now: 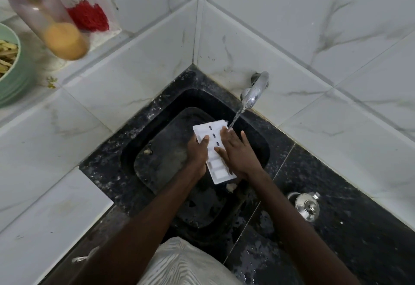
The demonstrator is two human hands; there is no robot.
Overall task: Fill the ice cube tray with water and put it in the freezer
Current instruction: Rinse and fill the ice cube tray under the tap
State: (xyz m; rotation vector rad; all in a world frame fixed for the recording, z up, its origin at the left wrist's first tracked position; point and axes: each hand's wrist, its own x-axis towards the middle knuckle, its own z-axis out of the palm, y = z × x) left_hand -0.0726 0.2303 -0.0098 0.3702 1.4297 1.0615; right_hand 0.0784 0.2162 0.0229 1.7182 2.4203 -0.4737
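Note:
A white ice cube tray is held over the black sink, lengthwise away from me and slightly tilted. My left hand grips its left edge, thumb on top. Over the tray's right side lies my right hand, fingers spread flat across the compartments. A chrome tap on the wall runs a thin stream of water that lands on my right fingertips at the tray's far right corner. Parts of the tray are hidden under both hands.
A steel lidded pot stands on the wet black counter at the right. On the white ledge at upper left are a bottle with orange liquid, a red scrubber and a green bowl. Tiled walls close the corner.

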